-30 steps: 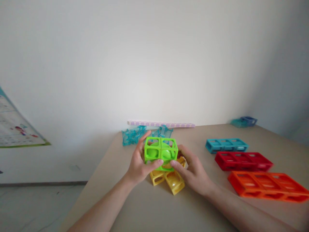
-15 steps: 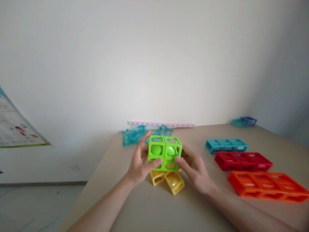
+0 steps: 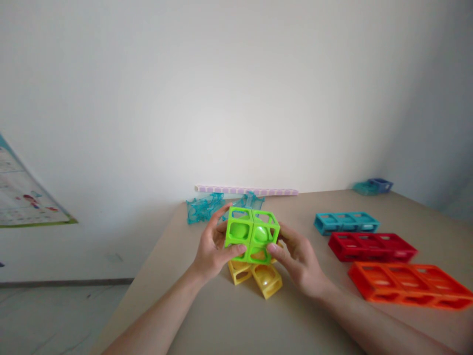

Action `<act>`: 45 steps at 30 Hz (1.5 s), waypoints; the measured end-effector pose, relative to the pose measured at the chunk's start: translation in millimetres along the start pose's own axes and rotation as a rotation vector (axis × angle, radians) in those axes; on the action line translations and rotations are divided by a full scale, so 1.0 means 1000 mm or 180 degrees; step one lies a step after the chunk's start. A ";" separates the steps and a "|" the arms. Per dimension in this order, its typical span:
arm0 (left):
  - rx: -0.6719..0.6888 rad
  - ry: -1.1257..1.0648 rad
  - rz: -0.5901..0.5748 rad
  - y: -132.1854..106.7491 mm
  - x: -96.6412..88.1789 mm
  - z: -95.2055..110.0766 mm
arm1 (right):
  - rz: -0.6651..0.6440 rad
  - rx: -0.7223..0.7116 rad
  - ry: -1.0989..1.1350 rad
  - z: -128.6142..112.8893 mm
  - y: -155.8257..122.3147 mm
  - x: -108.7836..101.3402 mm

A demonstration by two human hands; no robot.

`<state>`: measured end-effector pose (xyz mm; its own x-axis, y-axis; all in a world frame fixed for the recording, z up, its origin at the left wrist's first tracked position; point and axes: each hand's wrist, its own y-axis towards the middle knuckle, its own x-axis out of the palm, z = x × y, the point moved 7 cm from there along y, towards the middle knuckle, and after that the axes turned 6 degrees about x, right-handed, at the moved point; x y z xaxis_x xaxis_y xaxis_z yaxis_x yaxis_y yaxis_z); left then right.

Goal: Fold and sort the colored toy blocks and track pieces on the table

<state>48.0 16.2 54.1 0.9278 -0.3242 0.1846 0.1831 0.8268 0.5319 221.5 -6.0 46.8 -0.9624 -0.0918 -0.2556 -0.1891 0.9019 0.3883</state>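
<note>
While over the yellow block — green block between left hand and right hand, fingers tight on it.

Right of the grip, three long open frames are laid side by side on the table: a teal frame farthest back, a red frame nearer, an orange frame nearest. Beyond the grip, clear teal pieces are heaped before a purple strip at the wall. Small blue pieces are seen far back right, a poster far left.
</note>
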 end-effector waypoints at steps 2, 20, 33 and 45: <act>0.0008 -0.0004 -0.0019 0.001 0.000 -0.001 | -0.0006 -0.0032 -0.0010 0.000 0.000 0.000; 0.0402 0.0941 -0.0103 -0.004 -0.008 -0.011 | 0.0221 -0.0121 0.0905 0.006 0.000 0.001; 0.0019 0.1527 -0.1694 -0.010 0.017 -0.023 | 0.1325 0.0795 -0.1382 0.010 0.083 -0.166; -0.0008 0.1647 -0.1851 -0.011 0.017 -0.030 | 0.1090 0.2055 -0.2002 0.115 0.081 -0.279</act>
<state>71.3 15.2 26.6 0.7161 -0.4508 -0.5329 0.6869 0.5909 0.4230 497.2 141.5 47.3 -0.6295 0.2932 -0.7196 0.4070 0.9133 0.0161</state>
